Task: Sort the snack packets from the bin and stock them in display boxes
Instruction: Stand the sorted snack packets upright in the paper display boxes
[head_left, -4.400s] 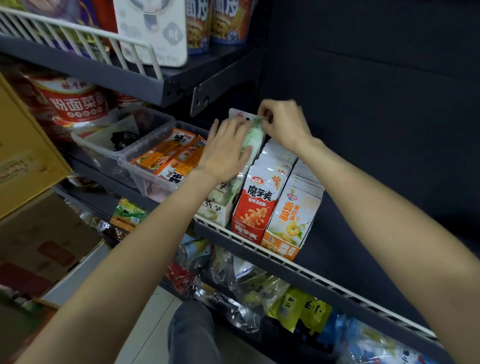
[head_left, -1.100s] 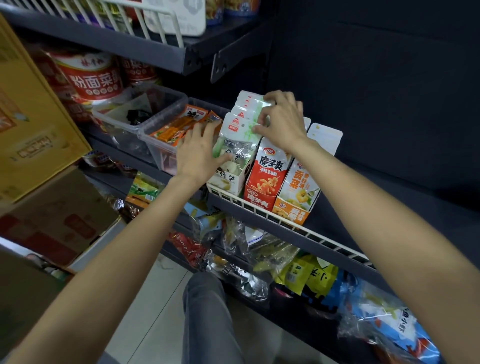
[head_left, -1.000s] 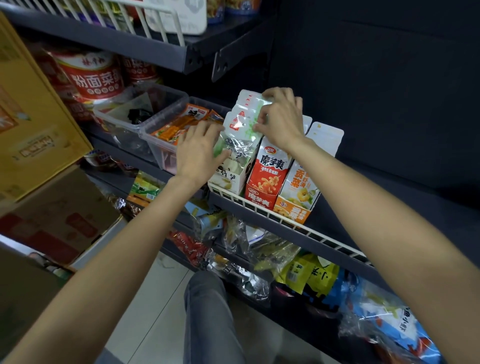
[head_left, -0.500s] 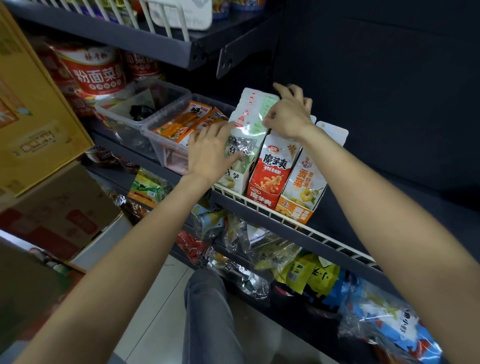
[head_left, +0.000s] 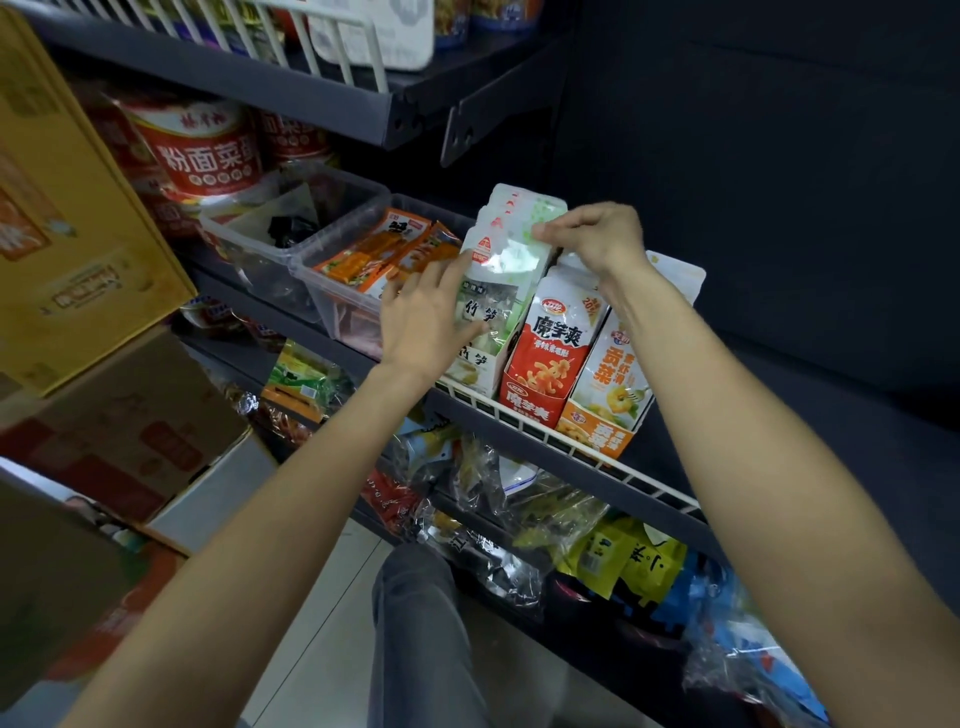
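— Right, both hands are up at the middle shelf, on the green-and-white packets (head_left: 506, 260) standing in the leftmost display box (head_left: 475, 364).

— Where exactly is each hand?

— The left hand (head_left: 426, 317) lies against the left flank and front of that row, fingers straight and spread, pressing on the front packet rather than wrapping it. The right hand (head_left: 592, 239) is over the top, thumb and fingertips pinching the upper right edge of the packets — curled on them, clearly gripping.

— And how do the packets sit?

— Upright, long axis running from the box floor up toward the shelf above, leaning a touch back. The row itself runs from the near wire rail (head_left: 519, 415) away to the far wall. Just beside it on the right stand the red display box (head_left: 545, 364) and then the orange-and-yellow display box (head_left: 608, 400), touching side to side.

— So what does the next move turn on?

— My read: the pack goes down and back along that axis. The right hand is on the top edge, so it does the pushing; the left only steadies the side. The clear bin (head_left: 337, 283) of orange packets lies just left of the left hand — nearest for that hand to fetch more.
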